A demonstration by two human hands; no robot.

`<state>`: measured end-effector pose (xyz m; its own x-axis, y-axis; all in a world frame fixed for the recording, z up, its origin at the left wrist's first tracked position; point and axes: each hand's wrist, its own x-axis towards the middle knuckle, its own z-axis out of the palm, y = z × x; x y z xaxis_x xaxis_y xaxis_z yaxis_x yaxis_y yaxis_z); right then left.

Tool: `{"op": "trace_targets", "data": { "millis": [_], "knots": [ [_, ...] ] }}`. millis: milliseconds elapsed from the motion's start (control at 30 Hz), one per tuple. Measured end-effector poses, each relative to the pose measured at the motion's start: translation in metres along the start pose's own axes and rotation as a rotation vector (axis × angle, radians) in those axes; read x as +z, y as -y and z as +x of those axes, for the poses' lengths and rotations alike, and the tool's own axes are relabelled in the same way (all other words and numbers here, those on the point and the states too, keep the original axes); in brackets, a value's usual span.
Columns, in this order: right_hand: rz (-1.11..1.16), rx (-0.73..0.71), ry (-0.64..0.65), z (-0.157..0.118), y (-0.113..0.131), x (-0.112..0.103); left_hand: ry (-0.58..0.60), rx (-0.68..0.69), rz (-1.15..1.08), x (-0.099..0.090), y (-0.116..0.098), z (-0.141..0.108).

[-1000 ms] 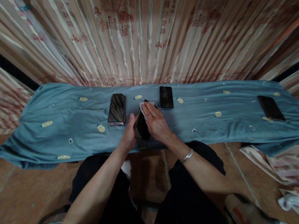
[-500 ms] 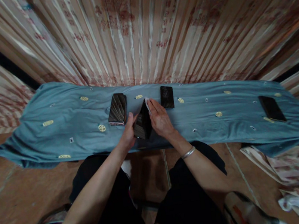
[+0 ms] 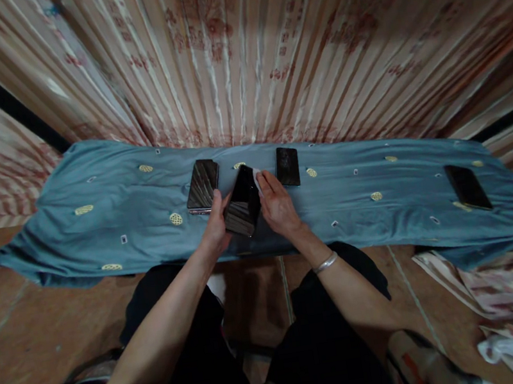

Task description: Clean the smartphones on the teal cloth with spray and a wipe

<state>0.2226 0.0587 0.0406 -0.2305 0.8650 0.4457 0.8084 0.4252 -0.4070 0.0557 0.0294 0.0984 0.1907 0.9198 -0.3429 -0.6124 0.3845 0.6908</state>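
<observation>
My left hand (image 3: 216, 225) grips a black smartphone (image 3: 242, 206) along its left edge, the thumb lying on the near side. The phone is tilted above the cloth, its glossy screen mirroring the striped curtain. At the phone's upper right edge, my right hand (image 3: 279, 204) pinches a small white wipe (image 3: 256, 176) against it. Most of the wipe is hidden under the fingers. Just left of the held phone lies a stack of smartphones (image 3: 203, 184). Another dark phone (image 3: 287, 166) rests flat beyond my right hand.
A blue cloth (image 3: 136, 204) with yellow prints covers the narrow table. One more black phone (image 3: 467, 186) lies near its right end. A pleated curtain (image 3: 216, 62) rises right behind the table. Dark bars stand at both ends; my knees are under the front edge.
The held phone has turned so its screen faces up more toward me. My right hand with the wipe has shifted slightly along the edge. The other phones stay put.
</observation>
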Motion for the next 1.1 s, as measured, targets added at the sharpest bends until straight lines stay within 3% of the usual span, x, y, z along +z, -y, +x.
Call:
{"op": "trace_targets", "data": {
  "millis": [300,700,1100],
  "knots": [
    [0.049,0.032,0.044,-0.009,0.015,0.003,-0.024,0.055,0.011,-0.005,-0.001,0.006],
    [-0.001,-0.042,0.108,-0.023,0.034,0.003,-0.106,0.067,0.009,-0.003,-0.006,0.008],
    [0.003,-0.089,0.151,-0.042,0.047,0.001,-0.104,0.094,-0.04,-0.01,-0.005,0.015]
  ]
}}
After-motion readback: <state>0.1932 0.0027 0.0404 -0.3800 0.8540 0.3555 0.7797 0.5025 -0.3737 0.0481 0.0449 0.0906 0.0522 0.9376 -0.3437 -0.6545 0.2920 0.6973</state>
